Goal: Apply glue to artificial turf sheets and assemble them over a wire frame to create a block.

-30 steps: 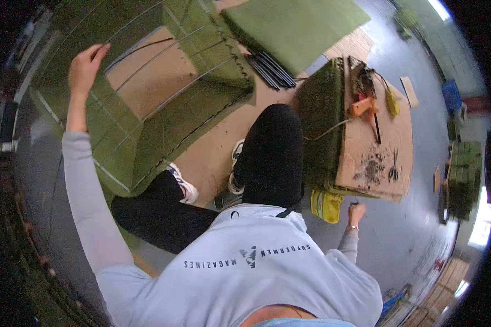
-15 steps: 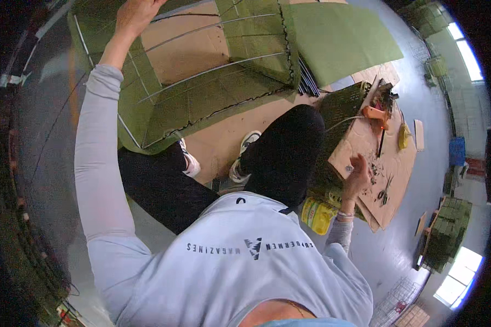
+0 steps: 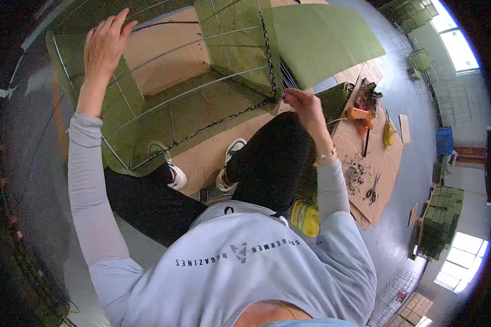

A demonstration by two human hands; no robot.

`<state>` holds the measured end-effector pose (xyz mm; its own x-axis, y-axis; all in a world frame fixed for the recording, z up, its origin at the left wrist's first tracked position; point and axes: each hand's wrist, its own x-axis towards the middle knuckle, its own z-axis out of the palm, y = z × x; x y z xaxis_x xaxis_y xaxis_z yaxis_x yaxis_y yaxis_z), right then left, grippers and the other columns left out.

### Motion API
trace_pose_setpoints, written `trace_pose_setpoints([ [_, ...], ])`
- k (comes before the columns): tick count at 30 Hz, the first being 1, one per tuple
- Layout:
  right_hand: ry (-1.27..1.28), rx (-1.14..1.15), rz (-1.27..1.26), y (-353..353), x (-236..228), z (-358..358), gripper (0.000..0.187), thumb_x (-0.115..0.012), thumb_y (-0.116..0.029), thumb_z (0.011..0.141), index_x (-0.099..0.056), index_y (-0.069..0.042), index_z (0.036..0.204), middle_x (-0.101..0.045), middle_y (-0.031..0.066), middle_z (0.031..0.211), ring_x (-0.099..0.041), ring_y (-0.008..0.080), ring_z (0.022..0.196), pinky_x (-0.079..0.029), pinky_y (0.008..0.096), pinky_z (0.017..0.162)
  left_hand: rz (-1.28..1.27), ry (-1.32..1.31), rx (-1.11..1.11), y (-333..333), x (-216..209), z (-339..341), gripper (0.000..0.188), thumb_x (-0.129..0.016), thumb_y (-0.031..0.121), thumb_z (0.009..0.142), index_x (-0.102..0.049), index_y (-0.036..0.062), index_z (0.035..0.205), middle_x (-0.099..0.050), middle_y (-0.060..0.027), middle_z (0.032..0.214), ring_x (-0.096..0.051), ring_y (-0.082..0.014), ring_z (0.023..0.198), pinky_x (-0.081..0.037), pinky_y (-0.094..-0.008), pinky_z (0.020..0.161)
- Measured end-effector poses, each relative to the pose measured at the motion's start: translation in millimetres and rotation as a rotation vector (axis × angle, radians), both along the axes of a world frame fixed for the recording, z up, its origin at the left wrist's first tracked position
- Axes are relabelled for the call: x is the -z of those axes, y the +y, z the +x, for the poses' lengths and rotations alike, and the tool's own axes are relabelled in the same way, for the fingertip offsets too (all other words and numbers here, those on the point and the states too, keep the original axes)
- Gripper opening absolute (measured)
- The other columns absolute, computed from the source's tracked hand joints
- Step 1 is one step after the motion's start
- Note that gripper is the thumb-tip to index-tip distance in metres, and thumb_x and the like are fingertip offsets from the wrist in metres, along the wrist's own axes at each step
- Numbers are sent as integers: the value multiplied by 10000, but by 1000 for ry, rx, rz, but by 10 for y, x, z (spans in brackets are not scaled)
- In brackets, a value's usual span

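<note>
A large box-shaped wire frame (image 3: 186,90), partly covered in green netting (image 3: 193,111), stands in front of my legs. Dark lacing runs along its near and right edges. My left hand (image 3: 105,46) is over its left side with the fingers extended and the thumb apart, holding nothing visible. At the frame's near right corner is my right hand (image 3: 309,111), its fingertips pinched together. Whatever lies between those fingertips is too small to make out.
To the right, cardboard (image 3: 387,169) bears scissors (image 3: 372,188), scattered small dark pieces (image 3: 355,177), an orange tool (image 3: 360,113) and a yellow bottle (image 3: 389,133). A yellow container (image 3: 304,218) stands by my right leg. A green sheet (image 3: 327,41) lies beyond the frame.
My right hand has gone from above the cardboard, up and left, to the frame's near right corner. My left hand shows lower in the view, still at the frame's left side.
</note>
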<state>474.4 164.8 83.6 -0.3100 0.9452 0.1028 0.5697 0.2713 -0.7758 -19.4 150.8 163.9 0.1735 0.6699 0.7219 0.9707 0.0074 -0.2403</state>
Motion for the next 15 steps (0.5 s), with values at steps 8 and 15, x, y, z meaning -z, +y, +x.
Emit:
trace_pose_setpoints([
  [8, 16, -110, 124, 124, -236, -614, 297, -548, -190, 946, -603, 70, 1078, -681, 193, 877, -567, 77, 825, -480, 276, 736, -263, -329, -178, -60, -234, -161, 320, -513, 413, 930, -645, 134, 1017, -623, -106, 733, -612, -286, 632, -482, -347, 606],
  [15, -18, -259, 335, -513, -497, -762, 231, -571, -77, 894, -605, 26, 1098, -640, 184, 1070, -634, 334, 923, -505, 329, 785, -397, -529, 194, 401, -465, -831, 359, -525, 385, 932, -601, 46, 837, -577, -90, 705, -534, -227, 618, -412, -361, 602],
])
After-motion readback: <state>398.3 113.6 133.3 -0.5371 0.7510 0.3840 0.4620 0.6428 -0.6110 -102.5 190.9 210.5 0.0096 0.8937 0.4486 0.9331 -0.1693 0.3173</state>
